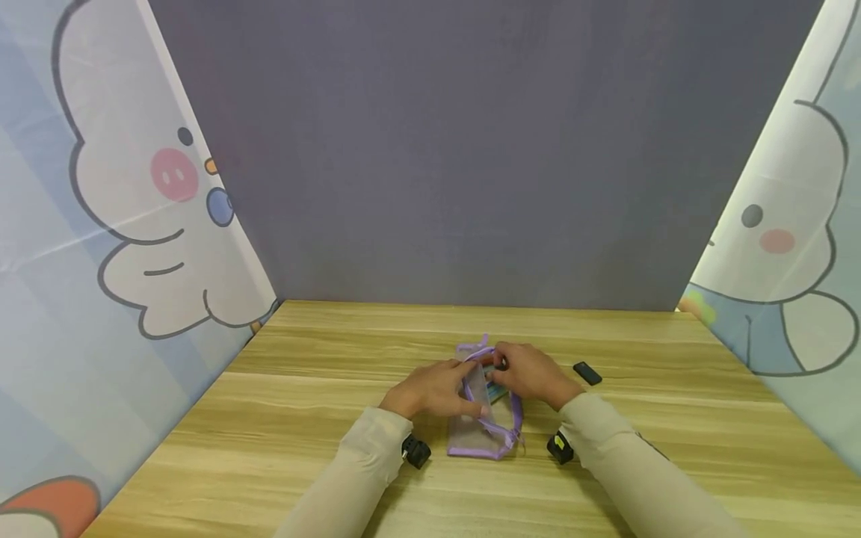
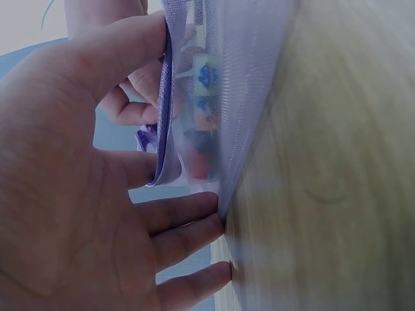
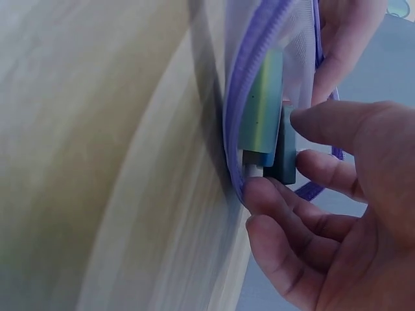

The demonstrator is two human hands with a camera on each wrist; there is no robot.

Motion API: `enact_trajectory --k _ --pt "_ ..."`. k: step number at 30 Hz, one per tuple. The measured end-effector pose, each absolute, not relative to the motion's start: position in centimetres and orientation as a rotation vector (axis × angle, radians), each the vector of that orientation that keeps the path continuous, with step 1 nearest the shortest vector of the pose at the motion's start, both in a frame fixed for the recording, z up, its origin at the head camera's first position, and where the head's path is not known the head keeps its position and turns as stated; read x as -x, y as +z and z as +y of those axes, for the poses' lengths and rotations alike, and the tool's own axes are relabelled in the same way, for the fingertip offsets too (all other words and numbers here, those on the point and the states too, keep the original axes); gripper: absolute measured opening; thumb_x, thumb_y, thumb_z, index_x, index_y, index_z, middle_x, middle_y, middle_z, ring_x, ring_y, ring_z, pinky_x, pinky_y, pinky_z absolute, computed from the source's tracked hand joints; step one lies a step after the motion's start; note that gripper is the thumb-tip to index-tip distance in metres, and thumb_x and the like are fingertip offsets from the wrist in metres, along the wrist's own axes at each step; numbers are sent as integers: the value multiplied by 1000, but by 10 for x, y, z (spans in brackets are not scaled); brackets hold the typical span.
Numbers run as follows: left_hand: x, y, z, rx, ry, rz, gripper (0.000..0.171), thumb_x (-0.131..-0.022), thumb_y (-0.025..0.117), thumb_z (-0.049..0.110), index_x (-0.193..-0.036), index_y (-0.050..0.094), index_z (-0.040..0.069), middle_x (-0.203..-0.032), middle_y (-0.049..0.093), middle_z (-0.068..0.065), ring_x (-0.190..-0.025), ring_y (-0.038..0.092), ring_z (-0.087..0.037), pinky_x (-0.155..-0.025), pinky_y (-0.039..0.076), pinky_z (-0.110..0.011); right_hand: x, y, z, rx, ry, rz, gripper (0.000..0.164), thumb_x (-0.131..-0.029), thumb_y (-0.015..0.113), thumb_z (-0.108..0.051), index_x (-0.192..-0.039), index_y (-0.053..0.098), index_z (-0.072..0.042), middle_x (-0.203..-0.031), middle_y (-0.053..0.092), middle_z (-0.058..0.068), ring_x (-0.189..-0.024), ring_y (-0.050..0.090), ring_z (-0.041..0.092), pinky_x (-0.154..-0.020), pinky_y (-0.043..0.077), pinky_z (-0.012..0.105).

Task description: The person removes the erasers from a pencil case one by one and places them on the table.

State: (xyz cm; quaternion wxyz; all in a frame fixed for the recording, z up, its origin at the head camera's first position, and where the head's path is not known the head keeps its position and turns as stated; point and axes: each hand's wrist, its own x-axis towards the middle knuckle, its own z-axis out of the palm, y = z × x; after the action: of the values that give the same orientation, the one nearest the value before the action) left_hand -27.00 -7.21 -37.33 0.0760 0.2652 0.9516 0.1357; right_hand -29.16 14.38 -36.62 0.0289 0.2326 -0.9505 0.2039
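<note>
A mesh zip pouch with purple edging lies on the table, its mouth spread. My left hand pinches one side of the mouth between thumb and forefinger, the other fingers stretched along the mesh in the left wrist view. My right hand reaches into the opposite side, its thumb and curled fingers pinching a small dark rectangular block at the opening. Beside that block, a green-yellow item sits within the purple zip edge. Small coloured pieces show blurred through the mesh.
A small black rectangular object lies on the wooden table, right of my right hand. A grey panel stands along the table's back edge, with cartoon-printed cloths at both sides.
</note>
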Motion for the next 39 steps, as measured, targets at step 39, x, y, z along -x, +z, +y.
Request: enact_trajectory --k 39 --pt "273 -376 -79 -902 579 2846 80 -89 47 78 -158 30 39 -142 57 -1 -122 59 -26 -94 49 -49 305 -355 144 -731 693 -3026 28 -88 76 -28 -70 62 -12 -63 54 -3 -53 44 12 -52 37 27"
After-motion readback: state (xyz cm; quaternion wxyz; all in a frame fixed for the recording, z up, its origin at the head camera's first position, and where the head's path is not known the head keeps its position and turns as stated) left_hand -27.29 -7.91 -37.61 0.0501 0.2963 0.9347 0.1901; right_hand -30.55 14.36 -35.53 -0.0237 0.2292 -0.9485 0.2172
